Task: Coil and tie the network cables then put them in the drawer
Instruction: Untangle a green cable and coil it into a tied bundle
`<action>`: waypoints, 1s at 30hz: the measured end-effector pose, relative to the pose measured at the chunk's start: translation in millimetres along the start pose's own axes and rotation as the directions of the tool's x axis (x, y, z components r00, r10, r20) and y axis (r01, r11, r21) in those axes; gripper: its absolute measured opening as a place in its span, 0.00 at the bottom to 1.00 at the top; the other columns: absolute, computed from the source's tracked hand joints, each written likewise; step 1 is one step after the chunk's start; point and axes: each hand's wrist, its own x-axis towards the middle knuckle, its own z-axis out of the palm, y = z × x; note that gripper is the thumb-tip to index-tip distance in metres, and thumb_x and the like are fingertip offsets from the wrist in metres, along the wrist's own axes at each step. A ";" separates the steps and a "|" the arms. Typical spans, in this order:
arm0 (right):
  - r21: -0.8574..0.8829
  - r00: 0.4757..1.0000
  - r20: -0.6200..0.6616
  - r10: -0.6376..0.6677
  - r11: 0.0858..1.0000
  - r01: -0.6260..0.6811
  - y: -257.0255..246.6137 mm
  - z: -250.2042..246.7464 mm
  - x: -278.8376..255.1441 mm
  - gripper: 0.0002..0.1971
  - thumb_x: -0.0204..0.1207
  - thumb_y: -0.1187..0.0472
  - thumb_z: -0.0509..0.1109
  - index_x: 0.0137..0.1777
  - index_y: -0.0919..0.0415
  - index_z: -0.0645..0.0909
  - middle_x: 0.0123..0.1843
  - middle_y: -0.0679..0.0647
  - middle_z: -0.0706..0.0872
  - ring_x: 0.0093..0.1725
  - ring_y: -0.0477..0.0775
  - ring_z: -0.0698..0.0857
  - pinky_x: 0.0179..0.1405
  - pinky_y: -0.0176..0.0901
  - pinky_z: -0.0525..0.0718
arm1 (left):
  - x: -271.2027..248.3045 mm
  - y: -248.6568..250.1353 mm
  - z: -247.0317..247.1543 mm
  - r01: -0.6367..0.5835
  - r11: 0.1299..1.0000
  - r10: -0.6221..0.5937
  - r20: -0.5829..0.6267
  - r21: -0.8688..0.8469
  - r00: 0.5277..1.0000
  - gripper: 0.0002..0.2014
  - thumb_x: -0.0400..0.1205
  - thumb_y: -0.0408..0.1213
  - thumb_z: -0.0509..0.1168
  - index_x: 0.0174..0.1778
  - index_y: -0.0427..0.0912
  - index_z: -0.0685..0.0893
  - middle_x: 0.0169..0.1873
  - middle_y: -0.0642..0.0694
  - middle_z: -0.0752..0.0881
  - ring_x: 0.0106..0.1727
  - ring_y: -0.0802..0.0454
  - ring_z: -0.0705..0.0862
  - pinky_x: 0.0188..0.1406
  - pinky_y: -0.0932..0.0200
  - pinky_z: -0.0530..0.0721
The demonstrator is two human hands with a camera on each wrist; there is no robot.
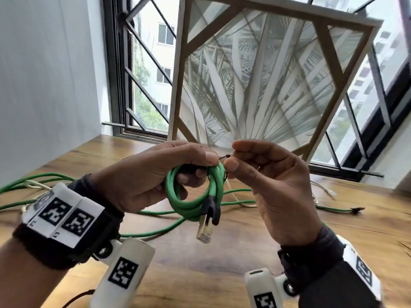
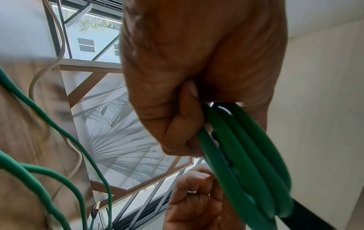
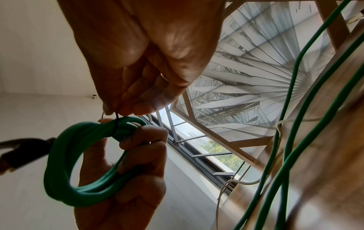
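**Tie closure at top of coil, between both thumbs**

On wooden table [image 1: 222,258]: loose green cables [image 1: 155,232] and a white cable [image 1: 235,196], uncoiled, spread left to right behind both hands. No drawer in view.

Above table, at centre: coiled green cable [image 1: 193,196], held roughly upright, loop plane facing the camera, plug [image 1: 205,230] hanging from the lower edge.

Left hand [image 1: 155,174]: clenched round the coil's upper left arc, fingers through the loop, thumb on top.

Right hand [image 1: 266,185]: just right of the coil, thumb and forefinger pinching the free end of a thin black tie [image 1: 224,157].

Tie: wrapped round the strands at the coil's top right, tail running roughly level, left to right, towards the right hand. Right hand nearer the tail; judged next: pull rightward, away from the left thumb, to cinch. Locking state of tie: too small to tell.
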 end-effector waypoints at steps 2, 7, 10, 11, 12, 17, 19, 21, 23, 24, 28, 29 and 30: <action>0.012 1.000 0.003 0.005 1.000 -0.005 -0.2 -0.2 0.1 0.15 0.59 0.67 0.85 0.48 0.61 0.93 0.42 0.59 0.94 0.42 0.54 0.92 0.46 0.44 0.90 | -0.4 0.3 0.3 -0.001 1.000 0.001 0.002 0.000 1.000 0.06 0.77 0.43 0.73 0.36 0.46 0.86 0.33 0.51 0.73 0.25 0.63 0.69 0.24 0.64 0.57; 0.006 1.000 0.009 0.005 1.000 -0.005 -0.4 -0.2 0.1 0.15 0.59 0.67 0.85 0.48 0.61 0.93 0.42 0.59 0.93 0.42 0.54 0.92 0.47 0.44 0.89 | -0.3 0.2 0.8 0.006 1.000 -0.006 0.003 -0.002 1.000 0.06 0.77 0.42 0.73 0.38 0.46 0.86 0.32 0.52 0.74 0.25 0.63 0.69 0.23 0.63 0.54; 0.020 1.000 0.013 0.015 1.000 -0.015 -0.1 0.6 -0.2 0.15 0.59 0.66 0.85 0.47 0.60 0.93 0.42 0.59 0.94 0.42 0.54 0.92 0.47 0.44 0.89 | -0.5 0.6 0.8 0.006 1.000 -0.006 0.007 -0.003 1.000 0.06 0.78 0.42 0.73 0.37 0.45 0.85 0.32 0.52 0.74 0.25 0.64 0.69 0.25 0.61 0.53; 0.022 1.000 0.013 0.019 1.000 -0.019 0.0 0.6 -0.3 0.15 0.59 0.66 0.85 0.47 0.59 0.94 0.42 0.59 0.94 0.42 0.54 0.92 0.47 0.44 0.89 | -0.3 0.9 0.7 0.010 1.000 -0.010 0.003 -0.008 1.000 0.06 0.78 0.42 0.73 0.38 0.45 0.85 0.33 0.52 0.74 0.24 0.64 0.69 0.25 0.61 0.52; 0.021 1.000 0.014 0.022 1.000 -0.023 -0.1 0.5 -0.3 0.15 0.59 0.65 0.85 0.47 0.59 0.94 0.42 0.59 0.94 0.42 0.54 0.92 0.47 0.45 0.89 | -0.4 1.1 0.6 0.013 1.000 -0.013 0.002 -0.013 1.000 0.06 0.78 0.42 0.73 0.39 0.44 0.85 0.33 0.51 0.74 0.24 0.64 0.69 0.25 0.61 0.52; 0.023 0.999 0.012 0.030 0.999 -0.030 0.0 -0.4 0.1 0.15 0.59 0.65 0.85 0.48 0.59 0.94 0.43 0.59 0.94 0.43 0.55 0.92 0.47 0.47 0.90 | -0.8 1.8 1.2 0.035 0.999 -0.035 0.003 -0.033 0.999 0.07 0.76 0.42 0.74 0.40 0.44 0.85 0.34 0.51 0.73 0.25 0.64 0.69 0.25 0.63 0.53; 0.026 0.999 0.010 0.032 0.999 -0.033 0.5 -0.1 0.2 0.15 0.59 0.66 0.84 0.48 0.59 0.94 0.43 0.57 0.94 0.43 0.54 0.92 0.47 0.45 0.90 | -1.1 1.9 1.0 0.043 0.998 -0.043 -0.006 -0.043 0.999 0.09 0.76 0.43 0.74 0.42 0.43 0.84 0.34 0.51 0.73 0.24 0.64 0.69 0.26 0.64 0.54; 0.023 1.000 0.008 0.030 0.999 -0.030 0.9 0.1 0.2 0.14 0.59 0.66 0.84 0.47 0.59 0.94 0.43 0.57 0.94 0.43 0.54 0.92 0.46 0.45 0.90 | -1.3 1.8 1.1 0.044 0.998 -0.044 -0.004 -0.038 0.999 0.08 0.76 0.43 0.74 0.42 0.43 0.84 0.34 0.51 0.73 0.24 0.64 0.68 0.26 0.63 0.54; 0.021 1.000 0.010 0.024 0.999 -0.024 0.9 0.2 0.0 0.14 0.60 0.66 0.84 0.47 0.59 0.94 0.43 0.57 0.94 0.43 0.53 0.92 0.46 0.45 0.90 | -1.5 1.7 1.1 0.042 0.998 -0.042 0.000 -0.037 0.999 0.08 0.76 0.42 0.74 0.41 0.43 0.84 0.33 0.51 0.74 0.24 0.64 0.69 0.26 0.63 0.54; 0.022 1.000 0.012 0.022 1.000 -0.023 1.0 0.3 -0.2 0.14 0.60 0.66 0.84 0.47 0.59 0.93 0.43 0.57 0.94 0.43 0.53 0.92 0.47 0.46 0.90 | -1.4 1.5 1.2 0.043 0.998 -0.043 0.001 -0.039 0.999 0.08 0.76 0.42 0.74 0.41 0.43 0.83 0.33 0.52 0.74 0.24 0.64 0.69 0.25 0.64 0.54; 0.028 1.000 0.011 0.026 0.999 -0.026 1.1 0.4 0.3 0.14 0.59 0.66 0.84 0.47 0.59 0.93 0.42 0.57 0.94 0.42 0.53 0.92 0.46 0.46 0.90 | -0.9 1.9 1.3 0.047 0.998 -0.047 -0.002 -0.045 0.999 0.07 0.76 0.42 0.74 0.39 0.44 0.84 0.33 0.52 0.74 0.23 0.65 0.69 0.25 0.63 0.53; 0.025 1.000 0.011 0.023 0.999 -0.024 1.0 0.2 0.2 0.14 0.59 0.66 0.84 0.47 0.59 0.93 0.42 0.57 0.94 0.42 0.53 0.92 0.46 0.46 0.90 | -0.9 1.7 1.3 0.048 0.998 -0.048 -0.001 -0.042 0.999 0.07 0.76 0.42 0.74 0.40 0.44 0.85 0.33 0.52 0.74 0.23 0.64 0.69 0.25 0.63 0.53; 0.023 1.000 0.012 0.022 0.999 -0.022 1.0 0.3 0.3 0.14 0.59 0.66 0.84 0.47 0.59 0.93 0.42 0.57 0.94 0.42 0.53 0.92 0.46 0.45 0.90 | -1.0 1.6 1.3 0.048 0.998 -0.048 0.002 -0.041 0.999 0.07 0.76 0.42 0.73 0.40 0.44 0.85 0.33 0.52 0.74 0.23 0.64 0.69 0.25 0.63 0.52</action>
